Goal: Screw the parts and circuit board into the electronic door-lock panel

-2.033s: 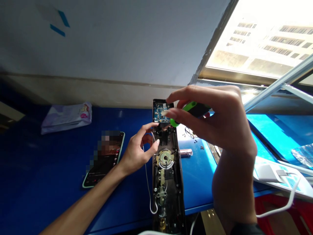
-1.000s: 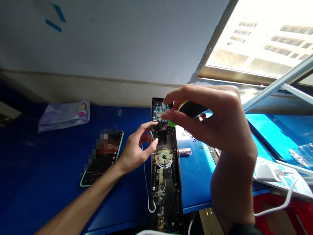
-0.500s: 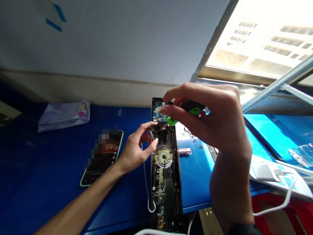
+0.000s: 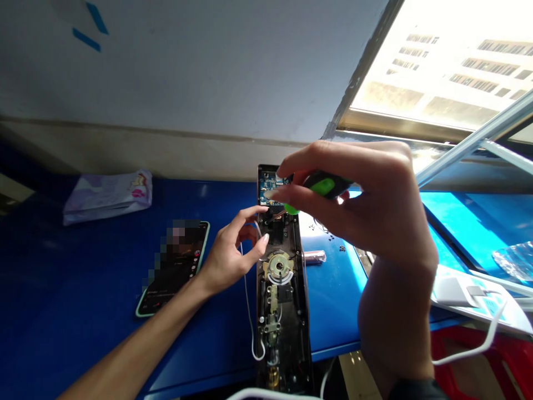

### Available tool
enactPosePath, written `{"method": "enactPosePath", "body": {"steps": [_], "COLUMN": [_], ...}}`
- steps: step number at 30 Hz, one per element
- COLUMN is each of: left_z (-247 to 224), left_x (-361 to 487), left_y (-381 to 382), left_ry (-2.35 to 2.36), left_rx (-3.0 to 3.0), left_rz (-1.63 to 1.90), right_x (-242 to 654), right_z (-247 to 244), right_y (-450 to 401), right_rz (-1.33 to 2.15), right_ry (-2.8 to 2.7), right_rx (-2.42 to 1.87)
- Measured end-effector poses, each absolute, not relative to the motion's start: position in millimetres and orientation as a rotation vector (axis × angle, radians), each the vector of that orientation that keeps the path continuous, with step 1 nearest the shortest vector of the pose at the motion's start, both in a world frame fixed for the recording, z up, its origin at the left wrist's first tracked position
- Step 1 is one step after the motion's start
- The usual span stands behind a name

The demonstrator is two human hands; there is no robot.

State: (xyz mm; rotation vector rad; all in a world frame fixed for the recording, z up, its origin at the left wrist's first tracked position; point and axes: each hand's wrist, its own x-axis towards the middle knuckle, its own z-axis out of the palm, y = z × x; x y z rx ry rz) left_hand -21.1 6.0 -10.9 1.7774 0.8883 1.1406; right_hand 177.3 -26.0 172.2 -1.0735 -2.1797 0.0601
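A long black housing [image 4: 291, 311] lies open on the blue table, with a blue circuit board [image 4: 268, 183] at its far end and a round metal part [image 4: 280, 267] near its middle. My right hand [image 4: 353, 194] is closed round a black and green screwdriver [image 4: 327, 185], its shaft angled down to the left into the housing below the board. The tip is hard to make out. At the housing's left edge rests my left hand [image 4: 237, 250], thumb and index finger apart. A thin white cable [image 4: 249, 311] runs by those fingers and down the left side.
A phone [image 4: 179, 266] lies left of my left forearm, and a purple and white packet [image 4: 108, 199] is farther back. Small screws [image 4: 342, 248] and a shiny wrapped cylinder [image 4: 315, 257] lie right of the housing. A white power strip [image 4: 499, 316] with a charger is at the right.
My right hand has turned slightly, and the screwdriver handle has rolled and tilted with it. My left hand stays in place. The view has shifted a little.
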Motion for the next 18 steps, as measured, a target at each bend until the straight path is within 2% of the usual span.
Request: {"method": "enactPosePath", "body": {"steps": [18], "left_z": [-9.5], "left_x": [-20.6], "left_y": [5.2], "left_ry": [0.892], "left_rx": [1.784], "left_rz": [1.125], "right_x": [177.6], "right_z": [170.8], "right_y": [-25.1], "right_rz": [0.028], "right_ry": [-2.2], "right_rx": [-1.057]}}
